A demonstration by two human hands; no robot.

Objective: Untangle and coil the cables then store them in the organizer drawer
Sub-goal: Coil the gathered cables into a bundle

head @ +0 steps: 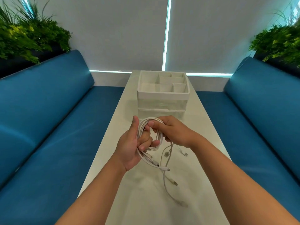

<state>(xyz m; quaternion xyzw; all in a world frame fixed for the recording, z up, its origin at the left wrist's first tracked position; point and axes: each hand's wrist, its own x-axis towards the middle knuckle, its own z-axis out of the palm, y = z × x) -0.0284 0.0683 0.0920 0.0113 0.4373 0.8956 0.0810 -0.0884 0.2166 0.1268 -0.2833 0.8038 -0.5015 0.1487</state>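
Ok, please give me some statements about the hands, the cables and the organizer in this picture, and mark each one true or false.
1. Both hands hold the white cable coil above the table. True: the left hand and the right hand both grip it.
2. The organizer stands on the blue sofa. False: it stands on the table.
3. A second cable lies loose on the table. True.
4. The top compartments of the organizer are full of cables. False: they look empty.
5. Green plants stand in both far corners. True.
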